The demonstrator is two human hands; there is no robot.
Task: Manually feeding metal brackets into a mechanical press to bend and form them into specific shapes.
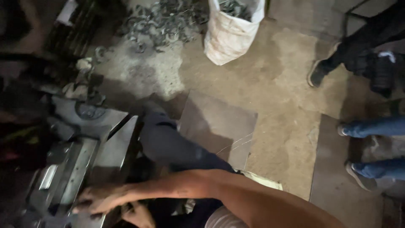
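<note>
My right arm reaches across from the lower right, and my right hand [101, 200] lies flat with fingers spread on a dark metal piece at the edge of a grey metal machine [71, 169] at the lower left. Just below it, my left hand [137, 215] shows only partly at the frame's bottom edge, next to the same metal piece; its grip is hidden. My leg in dark blue trousers [168, 145] stands beside the machine.
A flat metal sheet [219, 126] lies on the concrete floor. A white sack [230, 36] and a pile of metal scrap [164, 21] sit at the top. Other people's shoes and legs [358, 128] stand along the right.
</note>
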